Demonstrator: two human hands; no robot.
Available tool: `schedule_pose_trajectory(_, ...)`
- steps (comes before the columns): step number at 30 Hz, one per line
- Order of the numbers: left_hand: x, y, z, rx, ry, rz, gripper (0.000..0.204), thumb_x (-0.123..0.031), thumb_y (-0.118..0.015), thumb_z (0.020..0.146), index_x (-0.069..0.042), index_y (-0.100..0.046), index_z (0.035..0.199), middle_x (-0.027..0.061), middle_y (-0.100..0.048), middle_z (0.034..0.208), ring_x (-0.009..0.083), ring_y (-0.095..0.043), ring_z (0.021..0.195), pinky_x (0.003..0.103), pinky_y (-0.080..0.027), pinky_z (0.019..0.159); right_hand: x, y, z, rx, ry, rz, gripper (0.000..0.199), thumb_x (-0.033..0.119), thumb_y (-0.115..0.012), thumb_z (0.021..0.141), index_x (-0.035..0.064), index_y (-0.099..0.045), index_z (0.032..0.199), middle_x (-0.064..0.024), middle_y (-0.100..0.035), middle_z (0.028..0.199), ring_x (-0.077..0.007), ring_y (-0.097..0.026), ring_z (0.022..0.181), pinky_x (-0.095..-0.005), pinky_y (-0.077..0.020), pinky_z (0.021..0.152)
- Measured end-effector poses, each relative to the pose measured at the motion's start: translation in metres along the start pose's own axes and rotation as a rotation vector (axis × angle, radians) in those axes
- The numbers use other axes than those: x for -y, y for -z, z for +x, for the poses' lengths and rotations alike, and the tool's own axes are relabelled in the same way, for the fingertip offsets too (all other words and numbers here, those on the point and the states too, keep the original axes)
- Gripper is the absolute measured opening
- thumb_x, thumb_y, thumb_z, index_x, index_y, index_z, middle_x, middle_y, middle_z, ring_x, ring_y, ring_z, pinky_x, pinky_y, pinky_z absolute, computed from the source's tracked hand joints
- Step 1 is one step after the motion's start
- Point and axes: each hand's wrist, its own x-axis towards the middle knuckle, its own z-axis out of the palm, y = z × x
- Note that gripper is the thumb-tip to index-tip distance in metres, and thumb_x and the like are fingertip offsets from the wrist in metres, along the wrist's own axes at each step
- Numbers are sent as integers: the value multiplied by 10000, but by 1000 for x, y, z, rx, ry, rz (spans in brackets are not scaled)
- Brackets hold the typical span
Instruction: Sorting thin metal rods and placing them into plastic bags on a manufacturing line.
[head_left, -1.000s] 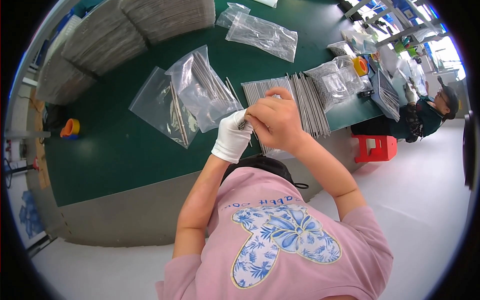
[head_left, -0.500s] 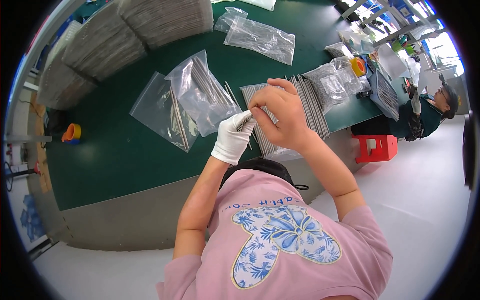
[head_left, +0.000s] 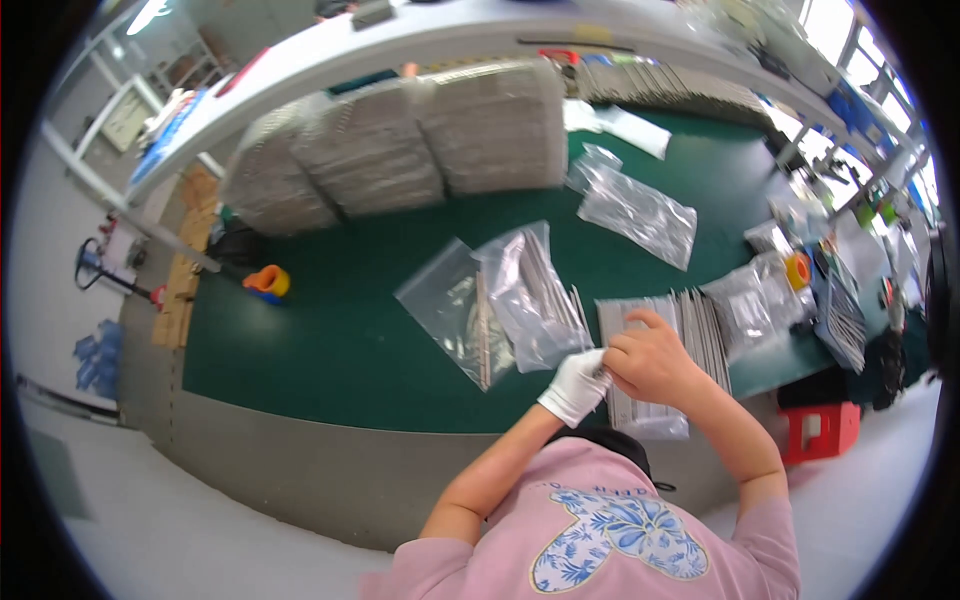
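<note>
- Nearest me, my gloved left hand (head_left: pixel 578 388) looks curled around a small bunch of thin rods (head_left: pixel 601 371); only their ends show, a little blurred.
- My bare right hand (head_left: pixel 648 358) meets it at those ends, fingers bent narrow; I cannot tell whether they pinch a rod.
- I judge the step in hand to be handling or evening up this bunch; the next move calls for a snug left hold and light right fingertips.
- Just beyond and to the right, a row of metal rods (head_left: pixel 708 335) lies on the green table (head_left: pixel 330 370).
- To the left, a clear bag (head_left: pixel 535 290) holds more rods, overlapping a flatter bag (head_left: pixel 440 295).
- Farther off stand plastic-wrapped stacks (head_left: pixel 490 130).
</note>
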Motion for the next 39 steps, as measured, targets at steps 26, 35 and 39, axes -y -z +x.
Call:
schedule_pose_trajectory(26,-5,7,19,-46,295,-349,155,1,-525,819,55,-567,958,127,-612,903,191,-587,858,292,-466,818,-143,56,-84,-422,-715,-504,81,160,-550,712,82,-531,725,-48,-553,696,-265,-538,604,-360,-422,545)
schedule_pose_trajectory(35,-8,15,11,-89,300,-338,175,-24,-528,824,49,-564,979,134,-612,925,202,-593,874,285,-460,820,-65,-74,-239,-678,-1546,-147,92,177,-556,747,87,-545,755,-82,-563,717,-275,-552,668,-381,-424,573)
schedule_pose_trajectory(39,-10,16,13,-94,329,-323,165,-36,-537,822,44,-576,961,137,-614,927,197,-593,871,284,-463,812,-43,-140,-267,-517,-1748,-122,99,185,-550,761,87,-558,777,-81,-567,709,-269,-559,675,-363,-438,589)
